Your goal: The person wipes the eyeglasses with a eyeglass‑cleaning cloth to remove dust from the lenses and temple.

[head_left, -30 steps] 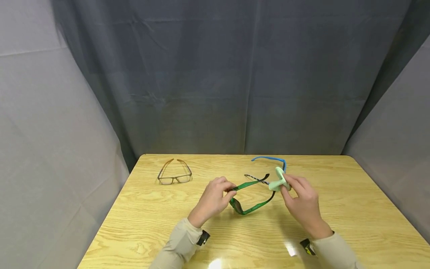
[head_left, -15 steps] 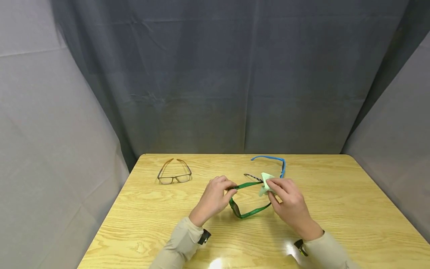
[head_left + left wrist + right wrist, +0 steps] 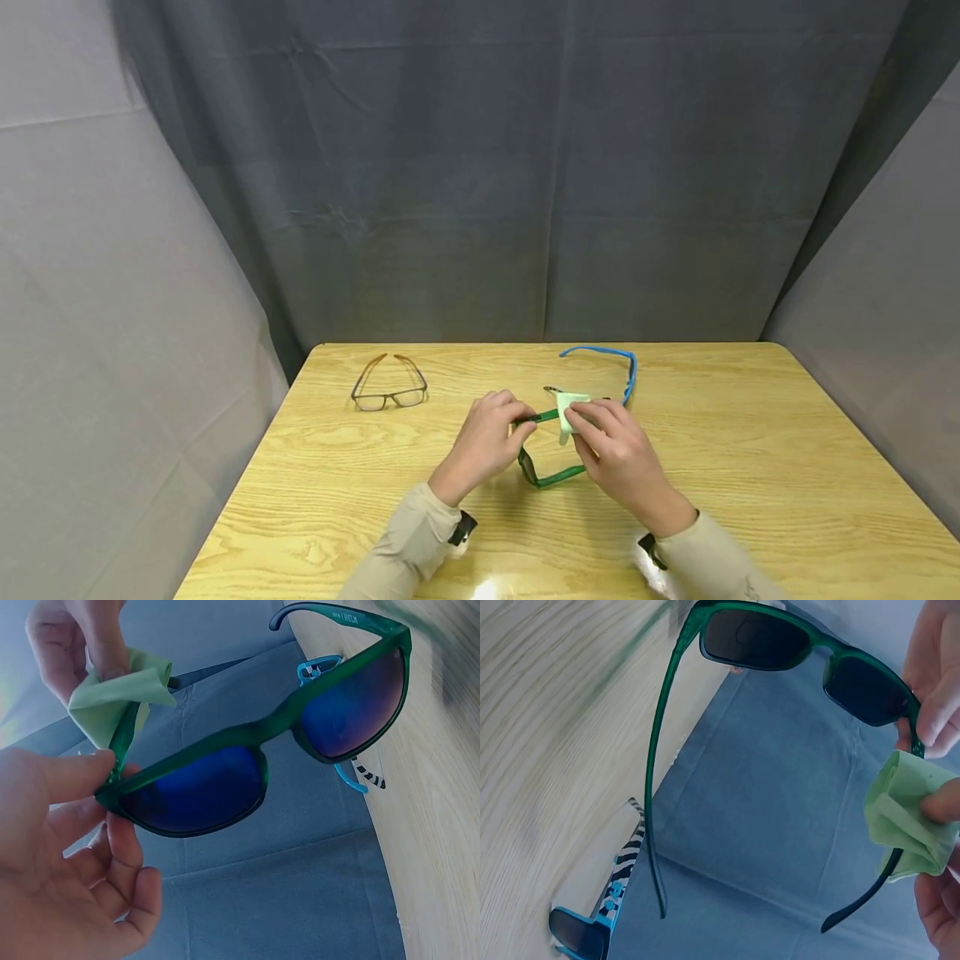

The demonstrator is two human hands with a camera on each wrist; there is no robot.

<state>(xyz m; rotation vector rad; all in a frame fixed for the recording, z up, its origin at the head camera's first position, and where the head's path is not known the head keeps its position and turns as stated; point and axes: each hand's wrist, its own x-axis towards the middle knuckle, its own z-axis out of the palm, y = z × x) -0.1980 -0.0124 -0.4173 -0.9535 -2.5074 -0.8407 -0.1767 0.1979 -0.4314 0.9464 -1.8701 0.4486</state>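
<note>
Green-framed sunglasses (image 3: 225,754) with dark blue mirrored lenses are held up with both temples unfolded. My left hand (image 3: 483,442) pinches them between thumb and fingers at the hinge corner, as the left wrist view shows. In my right hand (image 3: 618,454) is a folded light green cloth (image 3: 911,814), wrapped round the temple on that same side. The dark temple tip (image 3: 844,916) sticks out beyond the cloth in the right wrist view. The other temple (image 3: 651,780) extends free, apart from both hands.
Eyeglasses (image 3: 390,401) with brown temples lie unfolded at the table's back left. Blue sunglasses (image 3: 632,375) with a black-and-white striped temple (image 3: 632,844) lie behind my right hand. A grey curtain (image 3: 420,183) hangs past the table's (image 3: 300,517) back edge.
My right hand has moved left with the cloth, from the temple's tip along it toward the hinge. My left hand has stayed nearly still on the sunglasses.
</note>
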